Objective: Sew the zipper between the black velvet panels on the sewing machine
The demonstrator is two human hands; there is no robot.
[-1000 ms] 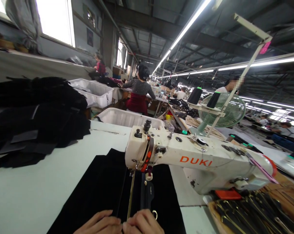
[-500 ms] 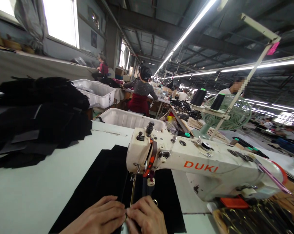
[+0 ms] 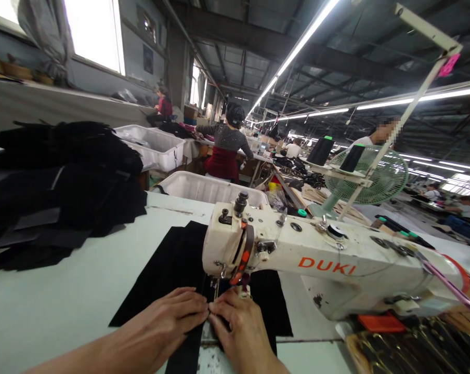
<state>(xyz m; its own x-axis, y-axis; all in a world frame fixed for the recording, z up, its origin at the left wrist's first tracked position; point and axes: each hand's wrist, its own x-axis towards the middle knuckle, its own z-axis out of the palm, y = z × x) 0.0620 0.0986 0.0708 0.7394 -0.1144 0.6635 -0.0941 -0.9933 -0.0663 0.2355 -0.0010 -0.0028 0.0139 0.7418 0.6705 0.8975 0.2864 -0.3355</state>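
Black fabric (image 3: 149, 288) lies under the head of a white sewing machine (image 3: 282, 254). A narrow gold-coloured strip, which looks like zipper teeth (image 3: 216, 289), runs from the needle area toward my hands. My left hand (image 3: 172, 317) rests on the fabric left of the strip, its fingers together and thumb and fingertips pinching the edge. My right hand (image 3: 238, 317) is bent over the other side, its fingertips pinching there and almost touching those of my left. Both sets of fingertips sit just in front of the presser foot, hiding what lies directly beneath them.
A big stack of black cut pieces (image 3: 63, 192) covers the table's left. At lower right, a basket (image 3: 355, 353) holds dark strips with gold edges. White bins (image 3: 196, 184) stand behind the table. Beyond are thread cones (image 3: 321, 150), a green fan (image 3: 387, 174) and co-workers.
The fabric has slid forward under the machine, and both hands have moved forward with it toward the needle. Less of the gold strip shows. The view has shifted slightly.
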